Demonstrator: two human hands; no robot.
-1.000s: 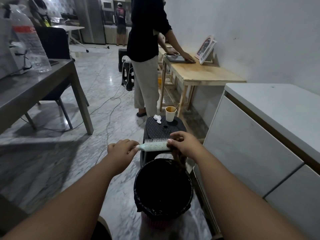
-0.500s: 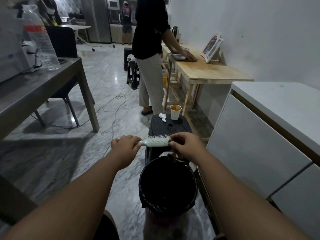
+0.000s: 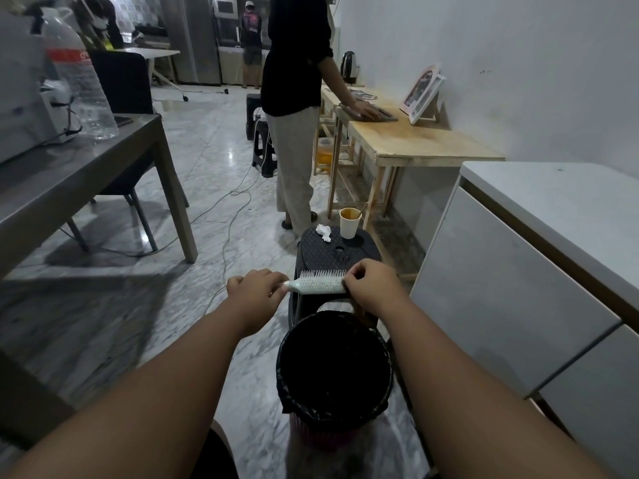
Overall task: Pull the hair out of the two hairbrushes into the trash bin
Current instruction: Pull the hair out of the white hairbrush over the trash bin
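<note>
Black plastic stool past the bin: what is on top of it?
The black plastic stool carries a white paper cup and a crumpled white tissue. The white hairbrush and right hand cover its near edge.

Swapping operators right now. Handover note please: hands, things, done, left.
Left hand grips the brush by its handle, bristles up.
Right hand pinches at the brush's far end; what looks like hair hangs under it.
Bin stands on the floor just below and nearer, lined black; contents too dark to tell.
Done: pulling is under way on this brush.
Left: drop the hair in the bin, clear the rest, then do the second brush, which is not in view.
</note>
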